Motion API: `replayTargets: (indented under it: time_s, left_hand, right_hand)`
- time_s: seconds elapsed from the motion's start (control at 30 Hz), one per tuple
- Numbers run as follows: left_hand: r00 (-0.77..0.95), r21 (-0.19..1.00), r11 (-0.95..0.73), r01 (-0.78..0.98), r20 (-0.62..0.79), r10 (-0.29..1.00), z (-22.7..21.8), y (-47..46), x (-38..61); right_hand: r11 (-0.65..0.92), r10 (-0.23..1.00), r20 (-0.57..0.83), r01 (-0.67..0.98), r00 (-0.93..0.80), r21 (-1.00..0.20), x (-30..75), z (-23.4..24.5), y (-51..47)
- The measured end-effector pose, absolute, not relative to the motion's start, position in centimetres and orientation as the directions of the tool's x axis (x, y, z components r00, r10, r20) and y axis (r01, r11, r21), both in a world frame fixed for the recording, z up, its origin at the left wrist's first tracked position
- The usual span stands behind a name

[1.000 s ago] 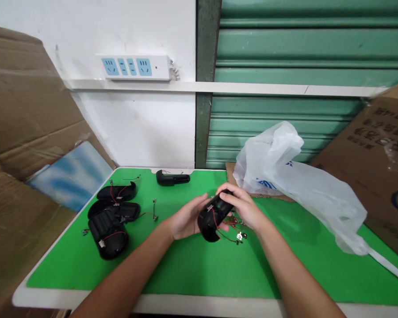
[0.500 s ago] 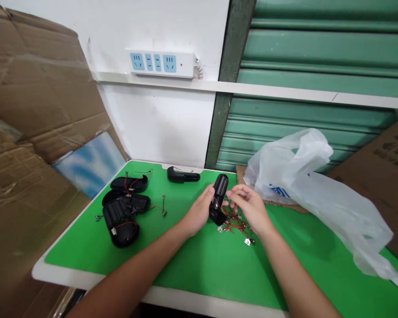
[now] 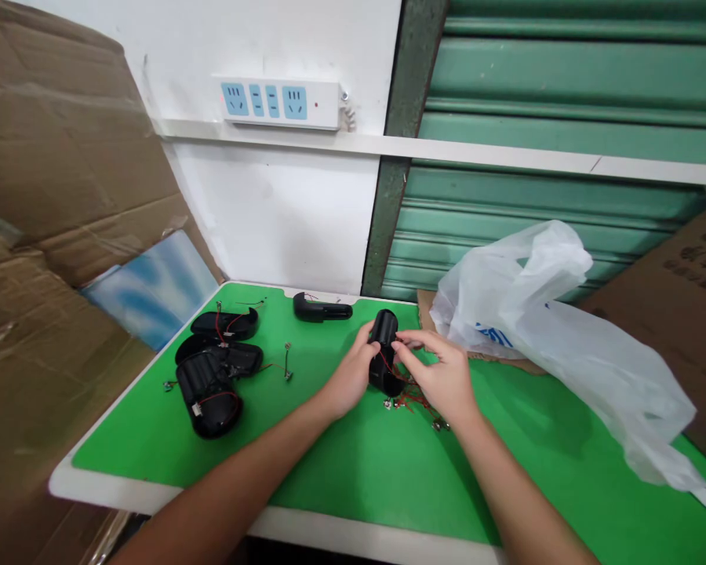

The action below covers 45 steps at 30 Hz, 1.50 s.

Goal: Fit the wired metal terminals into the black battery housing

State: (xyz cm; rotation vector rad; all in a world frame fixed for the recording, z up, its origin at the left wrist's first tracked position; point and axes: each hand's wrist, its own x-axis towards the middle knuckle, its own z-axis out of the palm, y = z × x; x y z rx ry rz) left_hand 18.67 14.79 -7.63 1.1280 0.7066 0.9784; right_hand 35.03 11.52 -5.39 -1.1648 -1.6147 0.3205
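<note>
1. One green mat (image 3: pixel 341 463) covers the white-edged table (image 3: pixel 153 496), and everything else lies on it or just past its far edge.
2. Brown cardboard sheets (image 3: pixel 47 196) lean along the left side, with a blue-and-white panel (image 3: pixel 147 286) propped against them at the table's far left corner.
3. A crumpled clear plastic bag (image 3: pixel 541 314) with blue print sprawls over the table's right part, near the right hand but apart from it.
4. A white power strip (image 3: pixel 279 102) with blue sockets hangs on the wall above.
5. A cluster of black plastic shells (image 3: pixel 215 369) with thin red wires lies at the left of the mat, well apart from the hands; one more curved black piece (image 3: pixel 321 308) lies alone near the far edge.
6. The left hand (image 3: pixel 353 377) curls partly closed around the black shell (image 3: pixel 383 349), gripping its left side.
7. The black shell sits at the middle of the mat between both hands, tilted nearly upright: its long axis runs from its lower end near the mat up and away from the person, with the rounded top pointing toward the far wall.
8. The right hand (image 3: pixel 441 377) is loosely open, fingers bent; its thumb and forefinger tips meet at the shell's upper right side, pinching something too small to tell.
9. Loose red wires with small metal tabs (image 3: pixel 415 400) lie on the mat just below the shell, partly under the right hand.
</note>
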Motion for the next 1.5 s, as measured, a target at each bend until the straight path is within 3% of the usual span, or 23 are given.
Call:
replayTargets:
  time_s: [0.17, 0.43, 0.63, 0.97, 1.5]
  left_hand:
    - [0.406, 0.952, 0.096, -0.290, 0.032, 0.913, -7.4, 14.8, 18.8]
    - [0.372, 0.991, -0.003, -0.131, 0.052, 0.927, -6.9, 14.5, 18.7]
    - [0.378, 0.995, -0.063, -0.077, 0.088, 0.922, -7.1, 14.4, 18.5]
    - [0.408, 0.991, -0.121, -0.056, 0.134, 0.903, -6.7, 14.0, 18.5]
    - [0.402, 0.994, -0.102, -0.046, 0.112, 0.909, -6.8, 13.7, 18.6]
  right_hand:
    - [0.525, 0.801, 0.598, 0.516, -0.032, -0.676, 34.6, -5.0, 11.5]
    - [0.598, 0.781, 0.589, 0.514, -0.205, -0.614, 34.8, -5.5, 11.4]
    - [0.500, 0.845, 0.510, 0.578, -0.161, -0.645, 34.7, -5.3, 11.1]
    - [0.541, 0.805, 0.566, 0.616, -0.180, -0.573, 34.8, -5.4, 11.2]
    - [0.474, 0.830, 0.531, 0.716, -0.169, -0.512, 34.6, -5.9, 11.1]
